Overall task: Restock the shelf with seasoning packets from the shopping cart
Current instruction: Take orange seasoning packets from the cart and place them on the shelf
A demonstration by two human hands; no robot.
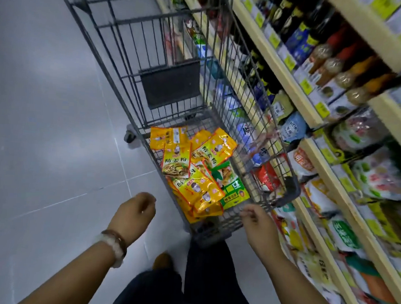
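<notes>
From the head view, the seasoning packets [193, 170] lie in a loose, overlapping heap on the floor of the shopping cart [153, 55], mostly yellow with a green one at the right edge; the cart stands just beside the shelf [329, 174], whose rows already hold pouches and bottles. The left hand [133, 214] hangs near the cart's near end, fingers loosely curled and holding nothing; the right hand [259, 222] hovers at the cart's near rim, fingers relaxed and slightly bent, also empty. The packets look light, flat and soft, with glossy film that may slide; a pinch across a top packet's free edge, or a small stack gathered flat, seems the surest hold.
</notes>
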